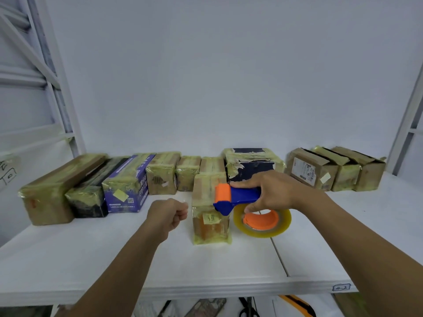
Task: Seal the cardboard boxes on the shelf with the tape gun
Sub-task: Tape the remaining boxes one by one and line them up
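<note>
Blue-and-orange plastic tape gun [238, 197] is located at centre right of the frame, its orange head set at the top of a narrow, tape-wrapped cardboard box [209, 227] on the white shelf [160, 266]. The blue handle is clamped in the right hand [274, 193]. The left hand [167, 213], just left of the box, is curled; whether a tape end is pinched cannot be told. The box is judged light, stiff and film-slick, and is best steadied by its sides.

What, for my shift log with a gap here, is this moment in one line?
right hand: grips tape gun | tape gun: head at top edge of front box | left hand: curled beside it, hold unclear
</note>
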